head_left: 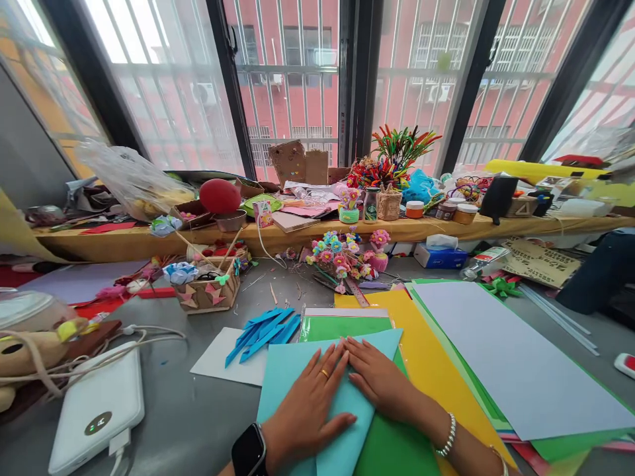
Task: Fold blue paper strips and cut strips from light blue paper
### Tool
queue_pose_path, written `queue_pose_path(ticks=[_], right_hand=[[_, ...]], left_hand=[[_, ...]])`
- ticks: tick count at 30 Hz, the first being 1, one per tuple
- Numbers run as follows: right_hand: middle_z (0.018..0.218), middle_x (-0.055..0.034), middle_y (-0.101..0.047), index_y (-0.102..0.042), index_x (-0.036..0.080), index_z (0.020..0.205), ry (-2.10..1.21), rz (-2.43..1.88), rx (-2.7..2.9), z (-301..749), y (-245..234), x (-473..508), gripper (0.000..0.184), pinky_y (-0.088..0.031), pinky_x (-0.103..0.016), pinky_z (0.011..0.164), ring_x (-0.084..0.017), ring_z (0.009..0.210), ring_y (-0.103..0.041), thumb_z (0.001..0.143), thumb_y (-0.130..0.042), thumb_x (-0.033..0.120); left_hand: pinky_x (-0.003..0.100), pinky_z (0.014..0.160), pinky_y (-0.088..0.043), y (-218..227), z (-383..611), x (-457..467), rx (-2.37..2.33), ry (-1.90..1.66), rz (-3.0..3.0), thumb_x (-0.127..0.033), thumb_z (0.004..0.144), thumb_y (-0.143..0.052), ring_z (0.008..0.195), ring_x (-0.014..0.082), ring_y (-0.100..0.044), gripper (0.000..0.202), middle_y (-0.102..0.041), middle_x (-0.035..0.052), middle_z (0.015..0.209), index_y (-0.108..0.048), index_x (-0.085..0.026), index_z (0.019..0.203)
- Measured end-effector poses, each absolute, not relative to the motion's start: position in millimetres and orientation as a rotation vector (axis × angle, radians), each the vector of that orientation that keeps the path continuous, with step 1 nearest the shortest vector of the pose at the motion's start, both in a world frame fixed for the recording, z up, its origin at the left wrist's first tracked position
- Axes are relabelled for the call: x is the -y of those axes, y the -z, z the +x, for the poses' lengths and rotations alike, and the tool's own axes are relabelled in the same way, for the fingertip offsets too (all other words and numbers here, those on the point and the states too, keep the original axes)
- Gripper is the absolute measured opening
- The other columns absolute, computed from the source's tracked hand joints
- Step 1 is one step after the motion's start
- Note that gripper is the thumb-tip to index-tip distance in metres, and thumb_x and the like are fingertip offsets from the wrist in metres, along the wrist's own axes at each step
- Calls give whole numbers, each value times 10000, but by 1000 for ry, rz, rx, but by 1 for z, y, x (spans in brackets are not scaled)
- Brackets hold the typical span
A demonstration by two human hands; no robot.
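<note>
A light blue sheet of paper (284,370), folded over at its right side, lies in front of me. My left hand (312,403) rests flat on it, fingers stretched forward, with a ring on one finger and a watch at the wrist. From the right, my right hand (380,377) presses flat on the folded part, its fingertips meeting those of the left. Beneath the blue sheet are green paper (397,436) and yellow paper (431,350). Just beyond my left hand, several folded blue paper strips (265,334) lie on a white sheet (218,360).
A white power bank (99,410) with cables sits at the left. Behind it stands a decorated cardboard box (211,294). A stack topped with white paper (520,350) covers the right side. Craft flowers (340,258) and a tissue box (440,254) stand farther back, below a cluttered ledge (278,241).
</note>
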State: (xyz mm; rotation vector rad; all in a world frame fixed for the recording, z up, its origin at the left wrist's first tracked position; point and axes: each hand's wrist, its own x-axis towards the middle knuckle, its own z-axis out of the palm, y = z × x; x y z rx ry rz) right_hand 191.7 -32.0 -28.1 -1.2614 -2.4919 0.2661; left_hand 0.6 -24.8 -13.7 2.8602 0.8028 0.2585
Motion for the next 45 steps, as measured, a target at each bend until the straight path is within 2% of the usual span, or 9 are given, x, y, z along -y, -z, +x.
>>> queue_pose_path(ticks=[8,14,21,25,32,36,38,41,45], right_hand=[[1388,-63,-219,-199,179,1339,-338,-1302,2542,197,22,32,534,-171,-399,1033,-164,1269,-171,875,-275,431],[1395,-78,-179,-183,163,1342,-348,-1391,2527,207,19,31,596,-148,-402,1034,-175,1276,-141,855,-274,493],[1404,-32,-138,-144,233,1346,-330,-1473,2482,221,27,24,564,-133,-443,1024,-188,1278,-127,858,-281,478],[1404,-41,-132,-111,213,1351,-304,-1617,2420,233,32,19,555,-114,-467,1019,-190,1278,-122,870,-243,455],[1393,-98,-172,-181,111,1343,-18,-1874,2143,245,40,6,641,-131,-493,1013,-236,1275,-114,838,-304,485],[1367,-116,-269,-243,84,1323,208,-1746,2015,245,33,8,539,-181,-442,1026,-213,1271,-155,858,-351,334],[1345,-100,-322,-303,104,1301,186,-1607,2127,242,30,14,454,-224,-414,1022,-190,1256,-217,877,-313,268],[1314,-91,-373,-368,133,1269,47,-1448,2370,234,28,26,415,-254,-444,1005,-198,1221,-304,896,-282,295],[1349,-95,-289,-292,132,1306,-93,-1353,2547,225,28,43,478,-263,-469,990,-225,1239,-255,895,-270,375]], left_hand=[[484,1015,-174,19,-1,23,-824,-239,2890,-519,817,-320,1275,281,-87,695,-109,130,1406,-63,-152,1349],[494,1008,-185,21,-2,22,-829,-230,2896,-518,817,-325,1271,296,-92,677,-99,132,1405,-88,-172,1348],[505,995,-206,20,-2,23,-842,-214,2878,-526,814,-323,1268,300,-99,678,-85,130,1403,-60,-202,1348],[515,986,-219,19,-2,22,-855,-190,2879,-541,810,-308,1265,305,-104,682,-97,144,1397,-66,-199,1348],[496,999,-209,24,-3,19,-872,-211,2886,-550,801,-321,1266,299,-108,700,-84,130,1402,-62,-201,1350],[507,994,-211,23,0,16,-1016,-214,2823,-540,812,-305,1267,298,-111,659,-97,146,1399,-144,-181,1342],[508,993,-212,22,2,13,-1076,-231,2796,-537,816,-300,1267,298,-112,649,-117,158,1393,-183,-163,1334],[498,999,-207,21,5,10,-1121,-241,2793,-542,816,-292,1267,294,-112,649,-135,167,1390,-212,-149,1326],[480,1006,-206,23,7,9,-1138,-241,2821,-524,833,-265,1268,281,-111,621,-143,161,1392,-212,-151,1326]])
